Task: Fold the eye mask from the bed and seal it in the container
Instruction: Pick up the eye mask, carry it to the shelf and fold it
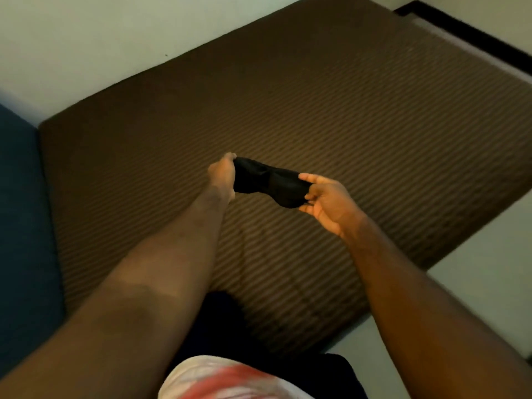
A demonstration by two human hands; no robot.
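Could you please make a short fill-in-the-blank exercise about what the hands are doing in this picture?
1. The eye mask is ____ in colour.
2. It is held by ____ hands, the left hand and the right hand, one at each end.
3. The mask is held above the ____ striped bed.

Missing words: black; two; brown

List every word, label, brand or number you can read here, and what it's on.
None can be read.
The black eye mask, held between the left hand and right hand, shows no label.
The striped brown bed is bare.
The white and red shirt is too blurred to tell.
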